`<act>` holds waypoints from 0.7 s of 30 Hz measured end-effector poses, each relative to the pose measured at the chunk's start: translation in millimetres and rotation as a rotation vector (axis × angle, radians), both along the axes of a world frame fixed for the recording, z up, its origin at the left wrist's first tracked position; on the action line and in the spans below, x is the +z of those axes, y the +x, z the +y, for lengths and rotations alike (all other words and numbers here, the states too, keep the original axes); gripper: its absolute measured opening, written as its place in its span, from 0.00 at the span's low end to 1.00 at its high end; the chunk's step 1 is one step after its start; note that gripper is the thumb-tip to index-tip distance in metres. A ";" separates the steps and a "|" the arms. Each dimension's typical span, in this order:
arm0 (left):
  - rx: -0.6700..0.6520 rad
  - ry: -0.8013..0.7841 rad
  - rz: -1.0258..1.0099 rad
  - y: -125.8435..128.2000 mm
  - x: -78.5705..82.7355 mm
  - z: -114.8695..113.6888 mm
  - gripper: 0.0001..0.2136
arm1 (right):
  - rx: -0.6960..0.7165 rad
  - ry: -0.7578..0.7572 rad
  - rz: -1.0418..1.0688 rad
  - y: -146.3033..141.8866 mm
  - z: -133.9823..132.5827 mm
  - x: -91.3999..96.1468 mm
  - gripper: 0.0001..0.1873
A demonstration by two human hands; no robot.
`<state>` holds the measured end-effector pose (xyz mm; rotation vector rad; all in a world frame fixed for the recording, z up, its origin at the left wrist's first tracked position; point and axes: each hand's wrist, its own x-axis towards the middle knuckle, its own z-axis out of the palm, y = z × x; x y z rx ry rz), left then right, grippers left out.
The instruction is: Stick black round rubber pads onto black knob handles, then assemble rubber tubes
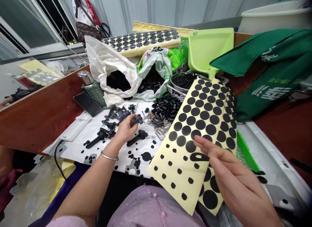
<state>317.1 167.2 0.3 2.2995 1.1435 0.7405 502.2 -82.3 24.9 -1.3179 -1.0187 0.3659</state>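
My left hand (126,131) is closed round a black plastic part (138,119) with a rounded end, just above the white-covered table. More black plastic parts with long arms (101,136) lie beside and behind it, and another handle-like part (137,137) lies in front. My right hand (231,170) is held over yellow sheets (158,168) of round black stickers (200,124), its fingers stretched out. Near those fingertips shows a black loop-shaped piece (198,157); its far end is hidden behind the hand, and I cannot see whether they touch.
Black caps (168,105) and small metal pieces (161,129) are heaped mid-table. Behind stand a white sack (94,58), a green-white bag (168,67) and a green dustpan (211,45). A phone (88,103) lies left; a green cloth bag (275,71) hangs right. Another person's hand (6,101) shows far left.
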 end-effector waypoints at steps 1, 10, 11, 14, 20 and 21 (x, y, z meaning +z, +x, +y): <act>-0.007 -0.028 -0.037 0.9 2.4 -7.7 0.19 | 0.062 -0.045 0.057 -2.2 4.9 0.7 0.08; -0.071 -0.138 -0.129 9.7 5.2 -93.6 0.23 | 0.329 0.005 0.462 -34.4 50.6 -3.8 0.10; -0.098 -0.144 -0.139 10.5 4.4 -99.2 0.23 | 0.333 -0.001 0.495 -37.2 52.3 -5.0 0.10; -0.163 -0.179 -0.220 12.4 3.0 -110.3 0.21 | 0.355 0.000 0.596 -42.3 53.5 -9.1 0.09; -0.226 -0.583 -0.481 11.4 7.9 -117.8 0.22 | 0.364 -0.023 0.616 -49.7 52.6 -12.9 0.10; -0.222 -0.656 -0.527 10.4 8.7 -118.0 0.21 | 0.354 -0.018 0.636 -52.0 52.7 -12.8 0.10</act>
